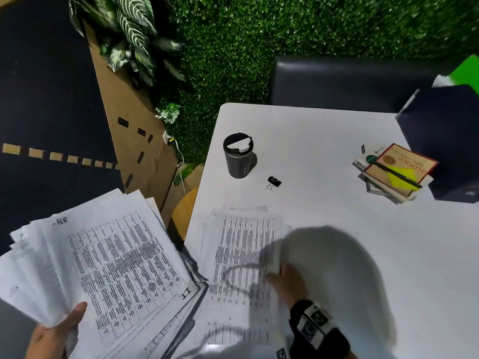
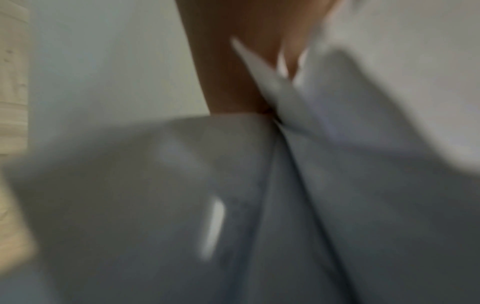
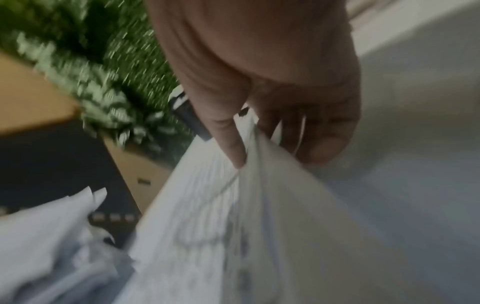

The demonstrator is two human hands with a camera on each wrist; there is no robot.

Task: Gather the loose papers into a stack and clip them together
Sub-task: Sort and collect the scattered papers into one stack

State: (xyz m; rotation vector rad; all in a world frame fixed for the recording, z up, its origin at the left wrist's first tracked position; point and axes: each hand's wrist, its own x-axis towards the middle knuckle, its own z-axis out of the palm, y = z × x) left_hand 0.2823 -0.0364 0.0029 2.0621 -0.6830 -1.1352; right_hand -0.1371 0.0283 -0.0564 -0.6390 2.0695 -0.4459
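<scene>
Presently, left hand: thumb clamps an uneven paper sheaf held off the counter's left edge; sheets could slide out.
Right hand: pinches counter sheets; haste risks creasing.
Binder clip: unused, mid-counter.

One clip, one tumbler, two hands.
</scene>
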